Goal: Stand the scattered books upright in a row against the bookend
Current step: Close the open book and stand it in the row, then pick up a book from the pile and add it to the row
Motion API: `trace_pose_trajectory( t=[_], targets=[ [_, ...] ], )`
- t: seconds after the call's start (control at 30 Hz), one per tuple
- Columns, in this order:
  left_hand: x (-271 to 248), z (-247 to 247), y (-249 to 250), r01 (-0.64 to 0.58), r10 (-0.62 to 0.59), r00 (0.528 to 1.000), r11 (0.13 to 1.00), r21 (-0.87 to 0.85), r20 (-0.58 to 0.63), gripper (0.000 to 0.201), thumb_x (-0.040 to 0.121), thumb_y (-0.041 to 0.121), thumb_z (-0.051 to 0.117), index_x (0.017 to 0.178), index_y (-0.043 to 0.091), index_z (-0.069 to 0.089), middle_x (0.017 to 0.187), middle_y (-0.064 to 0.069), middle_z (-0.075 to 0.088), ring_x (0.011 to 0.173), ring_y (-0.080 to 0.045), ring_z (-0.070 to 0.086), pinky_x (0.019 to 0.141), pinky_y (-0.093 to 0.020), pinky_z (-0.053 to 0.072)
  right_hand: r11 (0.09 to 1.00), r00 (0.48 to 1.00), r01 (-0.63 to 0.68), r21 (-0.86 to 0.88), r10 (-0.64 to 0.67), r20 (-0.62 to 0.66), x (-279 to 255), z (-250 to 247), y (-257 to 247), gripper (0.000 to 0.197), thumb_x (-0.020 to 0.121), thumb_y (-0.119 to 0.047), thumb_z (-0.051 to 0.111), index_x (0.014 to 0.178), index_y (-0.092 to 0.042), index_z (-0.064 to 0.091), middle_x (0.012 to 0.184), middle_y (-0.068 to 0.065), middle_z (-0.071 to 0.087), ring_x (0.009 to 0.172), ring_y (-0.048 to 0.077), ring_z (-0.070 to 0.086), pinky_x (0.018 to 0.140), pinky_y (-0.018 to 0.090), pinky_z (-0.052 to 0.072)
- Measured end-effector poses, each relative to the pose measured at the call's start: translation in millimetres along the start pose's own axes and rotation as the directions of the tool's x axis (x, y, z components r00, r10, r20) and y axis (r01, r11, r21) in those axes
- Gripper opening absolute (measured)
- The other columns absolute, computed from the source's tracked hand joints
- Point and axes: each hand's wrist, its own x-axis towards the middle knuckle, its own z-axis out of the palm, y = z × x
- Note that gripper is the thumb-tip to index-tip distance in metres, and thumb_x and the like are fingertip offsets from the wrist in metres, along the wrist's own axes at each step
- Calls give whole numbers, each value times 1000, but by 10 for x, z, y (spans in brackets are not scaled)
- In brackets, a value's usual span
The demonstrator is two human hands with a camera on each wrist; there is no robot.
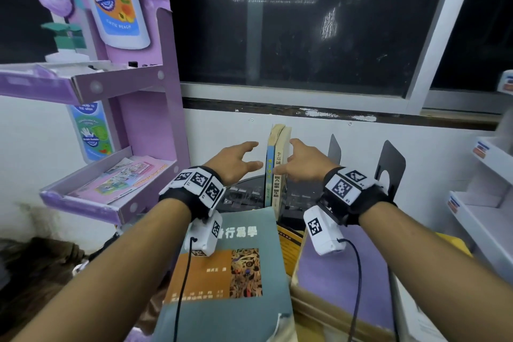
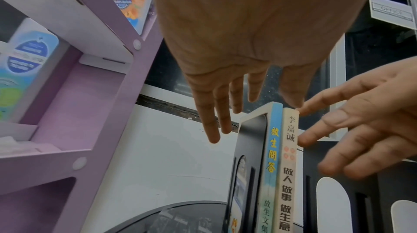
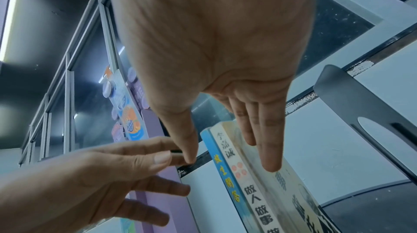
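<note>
Two thin books stand upright together, a blue-spined book (image 1: 269,172) and a cream-spined book (image 1: 279,178). The left wrist view shows a black bookend (image 2: 250,147) standing against the blue-spined book (image 2: 273,147). My right hand (image 1: 301,161) has straight fingers (image 3: 268,147) resting on the cover of the cream-spined book (image 3: 250,192). Just left of the pair, my left hand (image 1: 238,161) hovers with spread fingers (image 2: 212,126), touching nothing. A large grey-green book (image 1: 230,272) lies flat in front, with an orange book (image 1: 288,250) partly under it.
Two more black bookends (image 1: 334,150) (image 1: 390,166) stand to the right of the books. A purple cardboard display rack (image 1: 133,119) rises at the left. A purple-topped box (image 1: 341,272) sits front right, white trays (image 1: 483,219) far right. Wall and window lie behind.
</note>
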Motion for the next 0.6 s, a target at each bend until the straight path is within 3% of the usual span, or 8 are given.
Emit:
trace_pose_trajectory(
  t=[0.23,0.4,0.5,0.6],
  targets=[
    [-390,-146,-132,103,-104,994,994,44,35,56,93,43,54,144,26,37,146,2,44,130,-21,45,108,-34,33,994,984,7,-112,13,178,-385,14,-149,85,85,-49,67,150,-14,23,139,9,49,102,25,61,82,37,56],
    [-652,-150,-247,180,-185,979,982,61,82,58,93,47,53,144,24,37,147,0,43,132,-21,43,108,-32,30,989,961,30,-143,11,277,-576,161,-200,84,86,-54,63,149,-11,28,132,5,53,110,24,56,92,39,51],
    [-785,-142,-337,253,-260,949,965,64,176,65,92,50,52,147,22,31,152,-4,36,136,-24,38,111,-36,31,985,952,21,-174,33,305,-654,267,-198,92,84,-59,62,152,-12,21,158,6,26,140,26,32,111,43,35],
    [-914,-140,-444,325,-330,912,944,62,244,69,92,52,50,148,20,26,154,-7,31,137,-27,35,110,-39,33,967,947,29,-251,54,317,-721,368,-217,93,84,-62,58,152,-8,22,159,9,23,142,27,30,113,40,32]
  ],
)
